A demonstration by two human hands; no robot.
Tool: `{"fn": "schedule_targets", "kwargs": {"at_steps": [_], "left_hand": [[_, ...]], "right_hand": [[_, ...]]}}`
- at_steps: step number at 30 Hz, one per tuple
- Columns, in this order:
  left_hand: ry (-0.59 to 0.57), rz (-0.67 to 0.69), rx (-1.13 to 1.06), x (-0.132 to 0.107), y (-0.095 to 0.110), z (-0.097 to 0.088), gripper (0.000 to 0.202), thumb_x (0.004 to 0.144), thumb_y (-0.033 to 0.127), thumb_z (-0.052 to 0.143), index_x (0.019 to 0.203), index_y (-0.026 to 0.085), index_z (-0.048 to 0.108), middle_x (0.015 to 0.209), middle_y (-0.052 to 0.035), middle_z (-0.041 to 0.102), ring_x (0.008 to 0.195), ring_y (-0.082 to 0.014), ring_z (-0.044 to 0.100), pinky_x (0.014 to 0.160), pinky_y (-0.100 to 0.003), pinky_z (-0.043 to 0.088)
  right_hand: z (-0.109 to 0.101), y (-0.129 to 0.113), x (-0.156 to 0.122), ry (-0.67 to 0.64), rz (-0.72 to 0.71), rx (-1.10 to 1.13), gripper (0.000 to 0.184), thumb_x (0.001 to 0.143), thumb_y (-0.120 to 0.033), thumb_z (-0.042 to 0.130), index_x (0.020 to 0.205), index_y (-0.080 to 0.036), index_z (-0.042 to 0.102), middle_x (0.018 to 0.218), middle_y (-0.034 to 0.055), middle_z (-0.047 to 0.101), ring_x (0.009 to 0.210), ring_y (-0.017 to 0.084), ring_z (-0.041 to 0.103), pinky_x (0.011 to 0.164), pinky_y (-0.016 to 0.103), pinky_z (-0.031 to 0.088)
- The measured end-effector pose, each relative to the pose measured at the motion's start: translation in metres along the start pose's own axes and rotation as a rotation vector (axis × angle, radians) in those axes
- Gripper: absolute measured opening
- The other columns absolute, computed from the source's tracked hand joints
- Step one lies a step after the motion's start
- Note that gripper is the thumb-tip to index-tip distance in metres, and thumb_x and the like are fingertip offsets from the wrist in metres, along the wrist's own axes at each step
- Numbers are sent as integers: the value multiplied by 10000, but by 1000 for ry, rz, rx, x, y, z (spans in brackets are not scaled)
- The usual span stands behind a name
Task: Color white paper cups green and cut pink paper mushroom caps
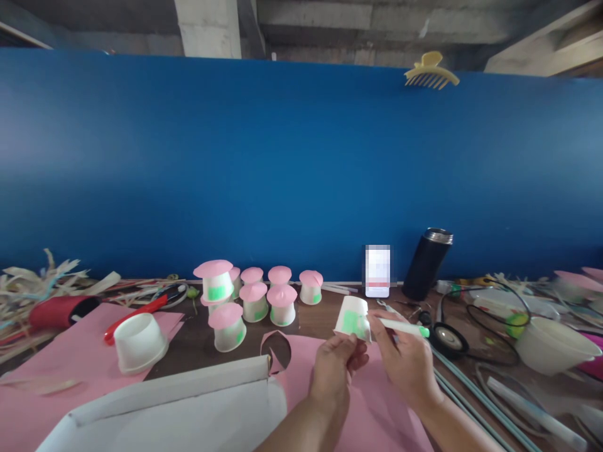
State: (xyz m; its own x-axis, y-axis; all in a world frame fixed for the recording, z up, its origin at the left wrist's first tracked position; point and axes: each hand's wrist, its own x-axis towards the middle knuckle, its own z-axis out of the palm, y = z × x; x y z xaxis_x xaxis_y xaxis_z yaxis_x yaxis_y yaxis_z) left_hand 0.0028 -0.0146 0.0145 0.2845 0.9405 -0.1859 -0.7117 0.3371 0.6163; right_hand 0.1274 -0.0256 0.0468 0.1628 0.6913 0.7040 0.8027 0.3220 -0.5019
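Paper cup (352, 317) — small, white, with a green patch on its side — sits pinched in the fingers of the left hand (336, 363), held just above the pink sheet (377, 408) on the table. The right hand (406, 364) is closed around a white marker (404, 327) with a green end, its tip at the cup's side. Behind, pink-topped cups (264, 298) cluster near the blue board (301, 163) — a black flask (426, 263) stands to their right.

White paper cup (352, 317) w/ green patch, tilted, held up; white marker (400, 327), green rear end, tip on cup.
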Motion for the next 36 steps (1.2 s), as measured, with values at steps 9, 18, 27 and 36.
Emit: {"fn": "schedule_targets", "kwargs": {"at_steps": [9,18,27,36], "left_hand": [[10,2,1,0,1,1,280,592,313,850,640,101,674,659,-57,661,665,-130,604,666,-250,491],[7,-2,3,-1,1,1,272,604,309,843,650,99,676,666,-57,658,674,-129,606,678,-254,495],[5,1,4,0,0,-1,264,621,309,832,669,98,681,679,-63,663,677,-133,609,680,-258,504],[2,1,10,-1,1,0,243,636,299,822,662,104,678,682,-59,655,691,-134,608,691,-259,499]], "right_hand": [[-1,-1,-1,8,-2,-18,290,926,-410,477,895,-193,667,878,52,733,740,182,691,677,253,508],[0,2,0,30,-29,-33,276,924,-402,483,885,-199,666,855,49,730,780,191,685,703,256,500],[1,2,0,47,-23,-47,262,918,-405,497,859,-206,656,789,36,722,736,191,672,686,264,484],[0,1,-1,42,-31,-33,266,924,-402,484,853,-204,648,782,33,713,710,183,657,689,265,481]]}}
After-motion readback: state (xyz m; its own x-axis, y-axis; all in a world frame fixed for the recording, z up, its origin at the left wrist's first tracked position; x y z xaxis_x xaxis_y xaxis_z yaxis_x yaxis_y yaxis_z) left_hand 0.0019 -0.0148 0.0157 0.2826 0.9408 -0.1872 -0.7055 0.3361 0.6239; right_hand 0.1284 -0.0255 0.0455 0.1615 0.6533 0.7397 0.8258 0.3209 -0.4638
